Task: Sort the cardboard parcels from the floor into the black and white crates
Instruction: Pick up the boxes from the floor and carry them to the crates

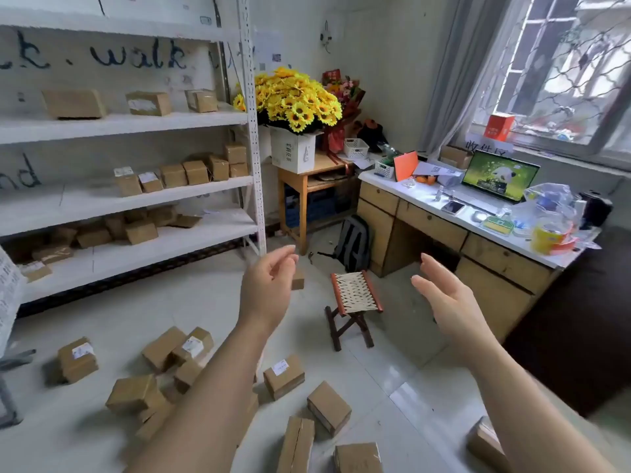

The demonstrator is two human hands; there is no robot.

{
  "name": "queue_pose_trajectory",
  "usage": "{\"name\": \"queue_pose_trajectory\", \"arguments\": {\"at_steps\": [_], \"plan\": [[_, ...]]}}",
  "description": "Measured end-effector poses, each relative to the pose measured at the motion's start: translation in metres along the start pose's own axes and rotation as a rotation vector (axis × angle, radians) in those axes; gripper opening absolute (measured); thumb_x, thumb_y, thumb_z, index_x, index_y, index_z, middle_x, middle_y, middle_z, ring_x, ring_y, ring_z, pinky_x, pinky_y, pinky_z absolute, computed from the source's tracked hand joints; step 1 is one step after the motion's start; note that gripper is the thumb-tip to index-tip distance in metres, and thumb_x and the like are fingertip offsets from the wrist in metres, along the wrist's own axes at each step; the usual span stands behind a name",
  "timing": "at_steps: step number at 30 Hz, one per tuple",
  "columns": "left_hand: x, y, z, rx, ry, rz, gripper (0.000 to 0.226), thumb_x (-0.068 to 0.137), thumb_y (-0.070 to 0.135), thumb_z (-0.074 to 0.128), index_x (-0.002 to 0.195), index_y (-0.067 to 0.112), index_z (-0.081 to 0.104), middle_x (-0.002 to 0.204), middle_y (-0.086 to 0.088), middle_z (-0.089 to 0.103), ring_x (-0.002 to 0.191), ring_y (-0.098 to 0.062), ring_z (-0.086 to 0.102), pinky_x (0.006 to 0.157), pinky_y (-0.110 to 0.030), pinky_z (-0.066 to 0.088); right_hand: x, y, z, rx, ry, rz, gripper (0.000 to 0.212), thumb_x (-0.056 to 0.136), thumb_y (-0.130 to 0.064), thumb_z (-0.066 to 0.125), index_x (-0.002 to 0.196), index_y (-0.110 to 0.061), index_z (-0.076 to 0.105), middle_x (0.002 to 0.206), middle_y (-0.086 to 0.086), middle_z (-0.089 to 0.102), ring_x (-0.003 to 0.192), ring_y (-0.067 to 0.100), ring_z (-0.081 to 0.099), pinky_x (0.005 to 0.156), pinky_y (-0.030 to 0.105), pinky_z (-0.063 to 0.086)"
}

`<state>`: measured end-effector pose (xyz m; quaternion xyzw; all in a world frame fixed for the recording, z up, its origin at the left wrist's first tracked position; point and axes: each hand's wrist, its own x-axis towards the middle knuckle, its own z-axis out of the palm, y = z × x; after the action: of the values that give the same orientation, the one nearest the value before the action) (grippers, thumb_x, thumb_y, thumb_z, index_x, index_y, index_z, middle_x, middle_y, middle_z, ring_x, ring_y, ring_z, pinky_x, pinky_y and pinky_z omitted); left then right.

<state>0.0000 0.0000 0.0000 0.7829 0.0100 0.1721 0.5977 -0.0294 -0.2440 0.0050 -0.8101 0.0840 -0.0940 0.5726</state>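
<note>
While the cardboard parcels point(283, 375) lay scattered over the tiled floor, mostly low and left in view, none was in hand. Left hand point(269, 285) was raised, fingers loosely curled, empty; right hand point(440, 295) was spread flat, also empty. No black or white crate showed in frame. Judgement: locate the crates first, then stoop to the nearest parcel, grip across opposite faces, and steer clear of the folding stool point(355, 291) just beyond.

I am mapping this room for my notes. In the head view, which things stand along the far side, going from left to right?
White shelves → sunflowers → orange board → laptop
</note>
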Motion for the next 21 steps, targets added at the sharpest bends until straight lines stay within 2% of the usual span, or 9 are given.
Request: {"name": "queue_pose_trajectory", "arguments": {"at_steps": [2,4,8,12,15,21], "plan": [[-0.003,-0.009,0.021,0.003,-0.050,-0.055,0.031,0.100,0.019,0.048,0.128,0.020,0.062,0.118,0.005,0.067,0.112,-0.010,0.059,0.091,-0.020,0.047,-0.002,0.018,-0.012,0.004,0.024,0.049,0.053,0.099,-0.029,0.052,0.149,-0.035,0.035,0.154,-0.013,0.037,0.140,0.012,0.035,0.115,0.040,0.030],[-0.009,-0.021,0.047,0.006,-0.113,-0.095,0.031,0.100,0.019,0.049,0.127,0.020,0.063,0.118,0.005,0.068,0.112,-0.011,0.060,0.093,-0.023,0.048,-0.005,0.046,-0.029,0.020,0.038,0.110,0.052,0.098,-0.031,0.054,0.148,-0.036,0.037,0.152,-0.014,0.038,0.140,0.012,0.036,0.114,0.040,0.031],[-0.017,-0.038,0.112,0.011,-0.235,-0.129,0.031,0.100,0.019,0.049,0.127,0.019,0.063,0.120,0.003,0.067,0.112,-0.011,0.060,0.077,-0.009,0.043,-0.008,0.100,-0.072,0.058,0.119,0.217,0.051,0.097,-0.031,0.057,0.146,-0.035,0.042,0.150,-0.012,0.041,0.139,0.012,0.036,0.109,0.034,0.029],[-0.027,-0.053,0.189,0.055,-0.368,-0.149,0.030,0.099,0.019,0.049,0.124,0.021,0.065,0.115,0.007,0.068,0.108,-0.007,0.059,0.075,-0.008,0.039,-0.005,0.163,-0.122,0.045,0.194,0.304,0.053,0.096,-0.034,0.057,0.146,-0.035,0.041,0.151,-0.011,0.041,0.140,0.011,0.036,0.114,0.037,0.031],[-0.039,-0.062,0.257,0.057,-0.456,-0.176,0.029,0.099,0.017,0.050,0.123,0.017,0.066,0.113,0.005,0.066,0.099,0.001,0.058,0.074,-0.008,0.039,0.001,0.210,-0.163,0.058,0.246,0.379,0.051,0.097,-0.033,0.056,0.146,-0.036,0.041,0.151,-0.009,0.042,0.139,0.012,0.038,0.108,0.035,0.033],[-0.061,-0.094,0.411,0.098,-0.597,-0.278,0.028,0.099,0.015,0.050,0.123,0.014,0.065,0.106,0.003,0.069,0.106,-0.012,0.061,0.092,-0.026,0.045,0.032,0.315,-0.252,0.061,0.337,0.508,0.051,0.096,-0.030,0.058,0.145,-0.030,0.043,0.149,-0.004,0.044,0.136,0.014,0.042,0.101,0.028,0.036]]}}
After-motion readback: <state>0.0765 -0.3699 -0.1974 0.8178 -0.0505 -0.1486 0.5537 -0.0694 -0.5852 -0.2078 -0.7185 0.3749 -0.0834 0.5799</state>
